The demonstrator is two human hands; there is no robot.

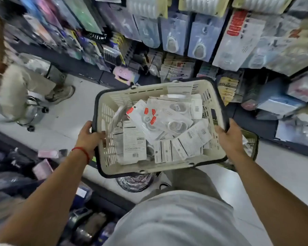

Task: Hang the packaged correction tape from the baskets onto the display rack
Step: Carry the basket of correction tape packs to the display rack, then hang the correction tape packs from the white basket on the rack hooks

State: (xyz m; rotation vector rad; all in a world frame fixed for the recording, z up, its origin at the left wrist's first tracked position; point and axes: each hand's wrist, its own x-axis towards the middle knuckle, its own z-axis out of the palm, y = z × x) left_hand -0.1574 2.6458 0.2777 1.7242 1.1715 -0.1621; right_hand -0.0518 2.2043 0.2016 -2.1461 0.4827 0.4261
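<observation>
Head view. A cream plastic basket with a dark rim is held in the air in front of the person, above the pale floor. The left hand grips the basket's left rim, fingers curled over the edge. The right hand grips the right rim, fingers wrapped round the dark edge. A red cord circles the left wrist.

The basket holds a loose pile of packaged correction tape (white cards, some face up with red labels, others showing barcodes on the back). The packs lie flat and overlapping; one stands against the far wall of the basket.

Beyond the basket, the display rack carries rows of hanging packages, blurred in this frame. A second basket, greenish, shows partly behind the right hand, lower down.

At upper left, another person in pale clothes sits on a wheeled stool. Dark shelving with blurred goods runs along the lower left. A dark round object lies on the floor under the basket; what it is cannot be told.
</observation>
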